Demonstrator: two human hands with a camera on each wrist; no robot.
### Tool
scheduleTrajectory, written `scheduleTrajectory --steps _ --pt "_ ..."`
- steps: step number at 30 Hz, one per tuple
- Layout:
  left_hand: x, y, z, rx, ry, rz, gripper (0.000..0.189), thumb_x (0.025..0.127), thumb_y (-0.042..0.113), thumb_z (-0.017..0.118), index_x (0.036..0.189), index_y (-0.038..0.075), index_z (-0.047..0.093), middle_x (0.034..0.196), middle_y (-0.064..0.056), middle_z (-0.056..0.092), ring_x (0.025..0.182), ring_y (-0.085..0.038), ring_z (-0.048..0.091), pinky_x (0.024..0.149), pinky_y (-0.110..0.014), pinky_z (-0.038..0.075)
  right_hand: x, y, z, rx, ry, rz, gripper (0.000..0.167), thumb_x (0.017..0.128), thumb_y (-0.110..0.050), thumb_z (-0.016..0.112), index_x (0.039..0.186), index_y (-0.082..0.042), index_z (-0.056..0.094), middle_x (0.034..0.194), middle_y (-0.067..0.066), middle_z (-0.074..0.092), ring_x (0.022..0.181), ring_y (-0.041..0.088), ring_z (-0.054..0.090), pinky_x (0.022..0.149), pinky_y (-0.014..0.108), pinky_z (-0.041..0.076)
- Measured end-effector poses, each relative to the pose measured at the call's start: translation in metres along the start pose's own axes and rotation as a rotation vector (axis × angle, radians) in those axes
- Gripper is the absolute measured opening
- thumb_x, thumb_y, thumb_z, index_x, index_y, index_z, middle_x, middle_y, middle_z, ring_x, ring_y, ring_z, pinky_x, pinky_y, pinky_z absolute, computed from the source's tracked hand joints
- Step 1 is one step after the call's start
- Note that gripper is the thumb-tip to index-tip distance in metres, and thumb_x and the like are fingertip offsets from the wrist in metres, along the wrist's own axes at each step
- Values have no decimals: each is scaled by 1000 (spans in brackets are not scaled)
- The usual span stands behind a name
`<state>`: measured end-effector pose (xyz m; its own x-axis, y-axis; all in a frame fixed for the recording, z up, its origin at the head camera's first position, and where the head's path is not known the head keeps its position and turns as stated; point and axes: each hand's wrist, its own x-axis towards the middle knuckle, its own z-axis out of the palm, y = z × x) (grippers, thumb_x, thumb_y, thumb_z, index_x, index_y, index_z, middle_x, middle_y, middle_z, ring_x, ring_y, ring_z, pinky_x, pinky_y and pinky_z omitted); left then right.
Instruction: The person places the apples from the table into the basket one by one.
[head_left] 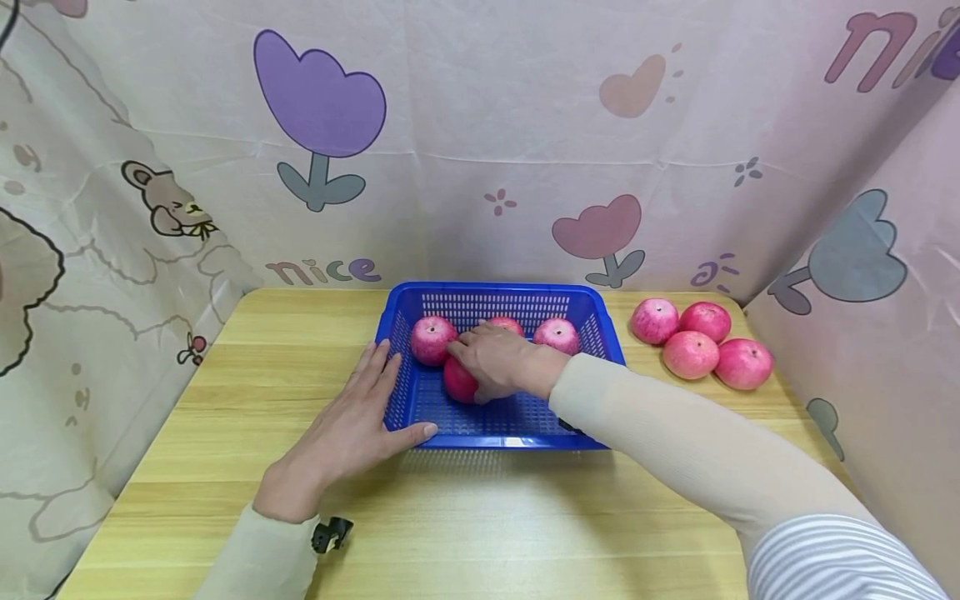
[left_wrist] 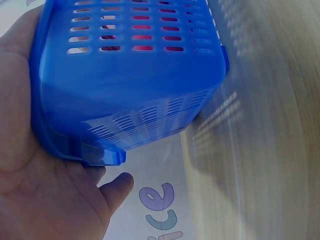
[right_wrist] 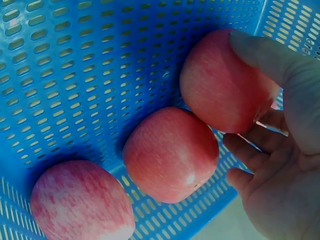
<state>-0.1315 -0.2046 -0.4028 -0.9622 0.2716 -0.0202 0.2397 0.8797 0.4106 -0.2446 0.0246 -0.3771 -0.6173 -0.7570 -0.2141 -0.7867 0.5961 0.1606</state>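
Note:
A blue plastic basket [head_left: 495,442] with slotted walls stands on the table. My right hand [head_left: 497,358] reaches down into it and grips a red apple [head_left: 459,382]; in the right wrist view the thumb lies over the top of this apple [right_wrist: 225,82] and the fingers are at its underside. Three other apples sit in the basket: one at the left [head_left: 432,340], one at the back middle [head_left: 507,324], partly hidden by my hand, and one at the right [head_left: 557,335]. My left hand [head_left: 352,421], fingers extended, rests along the basket's left rim [left_wrist: 42,100].
Several more apples [head_left: 691,355] lie grouped on the wooden table [head_left: 480,525], right of the basket. Patterned cloth [head_left: 465,108] hangs behind the table and along both sides. A small black device [head_left: 332,534] is at my left sleeve.

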Motion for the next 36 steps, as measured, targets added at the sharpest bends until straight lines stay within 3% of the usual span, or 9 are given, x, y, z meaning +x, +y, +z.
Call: scheduleTrajectory --steps 8,15,23,36 --pt "0 1 -1 -4 -1 -2 125 85 91 52 169 5 16 179 -13 -3 165 -34 -6 125 -66 23 0 1 1 2 44 -6 70 83 -49 87 132 -7 60 130 10 69 127 29 64 121 41 42" --pt "0 2 -1 -3 1 -1 124 86 91 51 169 6 16 179 -13 -2 165 -35 -5 124 -67 23 2 1 3 -36 51 1 71 84 -52 85 133 -7 59 131 10 68 127 28 65 123 40 39" --pt "1 -1 -1 -7 -2 3 126 84 93 48 169 5 15 179 -13 -3 165 -36 -5 125 -67 22 3 2 4 -44 28 3 78 83 -56 85 138 -8 59 133 10 67 126 28 64 118 40 44" --pt "1 0 -1 -8 -1 5 126 84 92 49 169 5 16 179 -13 -2 165 -35 -5 126 -66 21 0 3 5 -35 12 12 82 83 -55 85 143 -7 56 138 12 66 135 29 60 127 42 35"
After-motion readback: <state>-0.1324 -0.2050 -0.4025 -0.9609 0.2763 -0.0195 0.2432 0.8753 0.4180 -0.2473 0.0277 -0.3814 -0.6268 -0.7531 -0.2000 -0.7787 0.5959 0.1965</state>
